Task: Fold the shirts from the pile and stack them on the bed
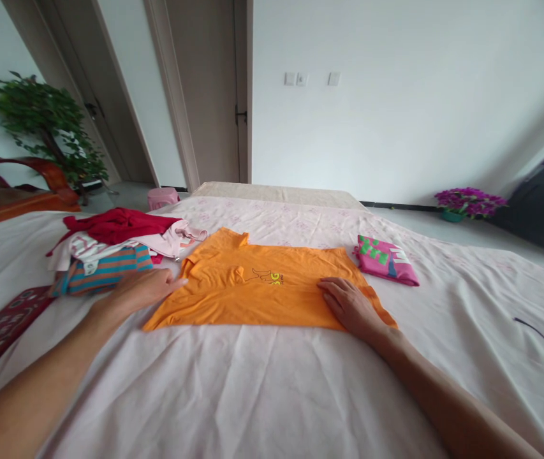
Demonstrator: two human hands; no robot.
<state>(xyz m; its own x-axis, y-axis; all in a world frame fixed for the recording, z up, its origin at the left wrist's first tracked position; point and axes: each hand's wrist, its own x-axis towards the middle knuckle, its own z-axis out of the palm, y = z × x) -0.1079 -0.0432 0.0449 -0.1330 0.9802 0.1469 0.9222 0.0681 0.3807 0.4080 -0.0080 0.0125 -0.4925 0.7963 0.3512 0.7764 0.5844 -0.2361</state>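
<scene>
"While the head view looks down over the pale sheet point(262, 395), where does the orange T-shirt point(291, 311) lie?"

"Spread in the middle of it, collar end to the left, its near side folded over in a long strip"

"Can any writing be read on it?"

"Yellow capitals that look like BG, partly covered by the fold. The small dark lettering beside them is too tiny to read, and a dark line drawing sits to their left"

"How are the person's hands?"

"The right hand point(349, 307) rests palm down on the shirt near the hem end, fingers extended, gripping nothing. The left hand point(146, 288) is at the collar end, fingers curled and thumb out to the cloth's edge; whether it pinches any fabric cannot be told"

"And the things around?"

"Beside the left hand is a heap of clothes, with a red garment point(123, 224) on top and a blue-and-orange striped garment point(109, 271) in front. Pale lettering between them cannot be made out. Near the heap lies a dark red strip point(8, 328) with a pale pattern. Past the right hand, a folded pink garment point(381, 271) shows green and white shapes, none readable as words"
</scene>
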